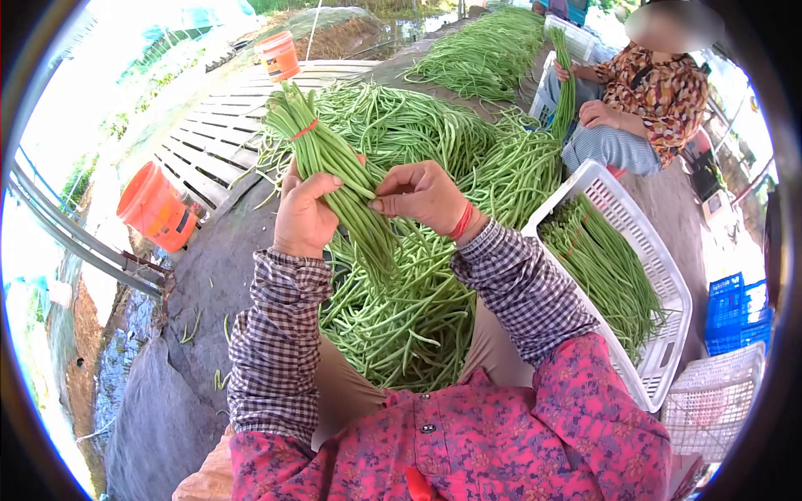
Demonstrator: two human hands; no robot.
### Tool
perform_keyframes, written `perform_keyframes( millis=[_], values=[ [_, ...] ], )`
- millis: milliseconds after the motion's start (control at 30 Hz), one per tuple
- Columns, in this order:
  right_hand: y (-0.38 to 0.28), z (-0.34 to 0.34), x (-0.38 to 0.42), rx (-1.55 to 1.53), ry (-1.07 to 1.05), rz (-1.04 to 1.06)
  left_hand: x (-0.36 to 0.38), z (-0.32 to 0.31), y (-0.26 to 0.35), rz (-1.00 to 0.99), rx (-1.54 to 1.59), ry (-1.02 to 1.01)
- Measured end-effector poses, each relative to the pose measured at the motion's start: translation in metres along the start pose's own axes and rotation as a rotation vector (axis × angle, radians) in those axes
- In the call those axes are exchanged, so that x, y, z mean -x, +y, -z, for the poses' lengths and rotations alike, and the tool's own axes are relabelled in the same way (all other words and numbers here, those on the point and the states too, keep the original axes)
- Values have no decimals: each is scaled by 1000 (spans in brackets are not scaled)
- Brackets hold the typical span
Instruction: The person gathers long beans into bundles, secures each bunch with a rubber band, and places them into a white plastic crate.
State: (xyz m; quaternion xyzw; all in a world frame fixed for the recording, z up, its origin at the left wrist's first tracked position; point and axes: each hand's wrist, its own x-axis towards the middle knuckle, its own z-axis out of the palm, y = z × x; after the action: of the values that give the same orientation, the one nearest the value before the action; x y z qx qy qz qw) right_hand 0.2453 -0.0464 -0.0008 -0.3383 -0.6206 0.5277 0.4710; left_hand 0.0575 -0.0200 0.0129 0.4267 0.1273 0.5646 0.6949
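Observation:
A bundle of long green beans [327,159], tied near its upper end with a red band [305,129], is held up in front of me. My left hand [306,209] wraps round the middle of the bundle, thumb across the front. At the bundle's right side my right hand [424,196] has its thumb and fingers pinched together by the beans; what lies between the fingertips, if anything, is too small to make out. Below and behind both hands spreads a big heap of loose long beans [401,313].
To my right stands a white plastic crate [668,284] with bean bundles in it. Blue crates [735,309] and another white crate [717,401] lie beyond. Orange buckets [156,207] stand left. A seated person [647,108] holds beans at upper right.

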Motion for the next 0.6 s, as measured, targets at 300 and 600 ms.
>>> perform_keyframes(
  millis=[300,600],
  values=[
    [-16,19,-4,39,188,242,8,-16,-1,212,-25,-118],
    [-26,0,-14,-361,-264,102,13,-13,-27,512,135,-350]
  ],
)
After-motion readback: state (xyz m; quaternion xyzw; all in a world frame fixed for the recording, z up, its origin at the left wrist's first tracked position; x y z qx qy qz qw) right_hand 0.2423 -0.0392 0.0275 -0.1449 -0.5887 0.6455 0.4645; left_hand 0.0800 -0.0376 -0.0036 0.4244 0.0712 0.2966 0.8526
